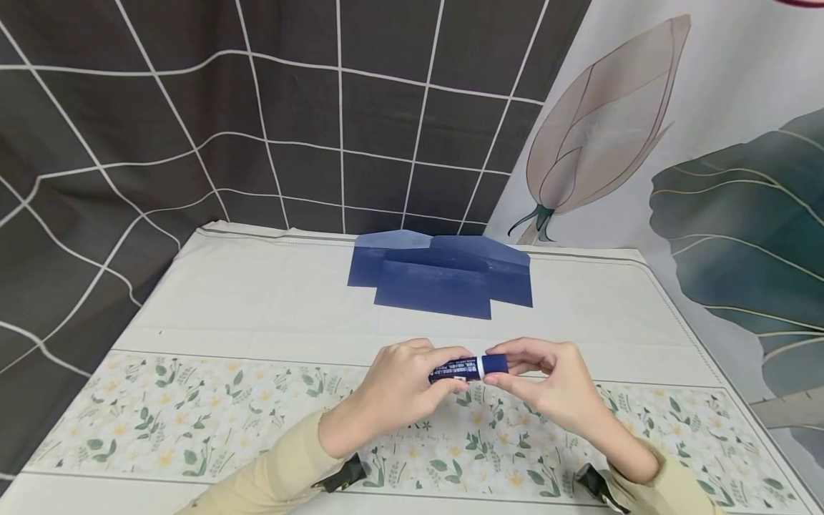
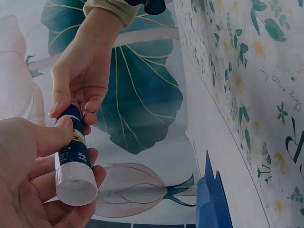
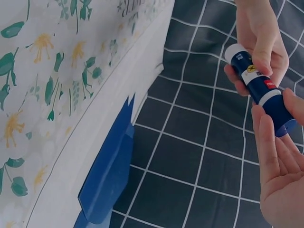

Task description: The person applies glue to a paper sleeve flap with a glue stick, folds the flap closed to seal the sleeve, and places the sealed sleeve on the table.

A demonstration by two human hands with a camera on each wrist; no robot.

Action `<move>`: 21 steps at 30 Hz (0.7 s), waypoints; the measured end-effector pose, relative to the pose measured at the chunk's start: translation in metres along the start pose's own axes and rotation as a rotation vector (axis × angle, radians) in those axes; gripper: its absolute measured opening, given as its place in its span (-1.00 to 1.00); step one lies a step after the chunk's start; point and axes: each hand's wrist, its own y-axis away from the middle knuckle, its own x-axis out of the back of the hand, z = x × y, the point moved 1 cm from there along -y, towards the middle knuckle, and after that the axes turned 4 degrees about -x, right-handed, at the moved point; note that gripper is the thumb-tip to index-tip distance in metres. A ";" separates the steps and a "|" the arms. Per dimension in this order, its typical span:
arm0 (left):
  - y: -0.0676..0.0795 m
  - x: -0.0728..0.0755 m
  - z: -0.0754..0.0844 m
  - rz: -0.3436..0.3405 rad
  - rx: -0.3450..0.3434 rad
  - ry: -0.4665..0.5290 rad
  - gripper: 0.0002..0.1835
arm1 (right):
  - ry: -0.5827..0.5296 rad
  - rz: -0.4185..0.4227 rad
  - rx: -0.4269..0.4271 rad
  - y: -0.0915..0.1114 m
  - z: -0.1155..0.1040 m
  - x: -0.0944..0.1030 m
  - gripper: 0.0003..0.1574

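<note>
A dark blue glue stick point(image 1: 458, 369) with a white base is held level between both hands above the table's front half. My left hand point(image 1: 400, 379) grips its labelled barrel, thumb on one side and fingers on the other. At the other end, my right hand point(image 1: 555, 375) pinches the blue cap point(image 3: 280, 118) between thumb and fingertips. A white ring shows between cap and barrel. The white base point(image 2: 76, 185) faces the camera in the left wrist view. Beyond the hands, a blue unfolded paper envelope point(image 1: 438, 282) lies flat on the table, its flaps spread.
A white cloth point(image 1: 270, 300) with a band of printed flowers covers the table. Behind it hangs a dark curtain point(image 1: 386, 121) with a white grid. To the right is a pale curtain point(image 1: 618, 229) printed with large leaves.
</note>
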 end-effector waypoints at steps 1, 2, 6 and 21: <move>0.000 0.001 0.001 -0.001 -0.002 -0.001 -0.65 | 0.000 0.005 0.006 0.000 -0.001 0.000 -0.72; 0.000 0.001 0.001 -0.004 -0.004 -0.002 -0.66 | 0.000 0.009 0.011 0.001 -0.001 0.000 -0.72; -0.001 0.003 0.002 -0.020 -0.012 -0.004 -0.66 | 0.001 0.019 0.033 0.001 -0.002 0.000 -0.70; -0.006 0.003 0.000 -0.192 0.010 0.104 -0.67 | 0.025 0.026 0.120 0.002 0.005 0.000 -0.66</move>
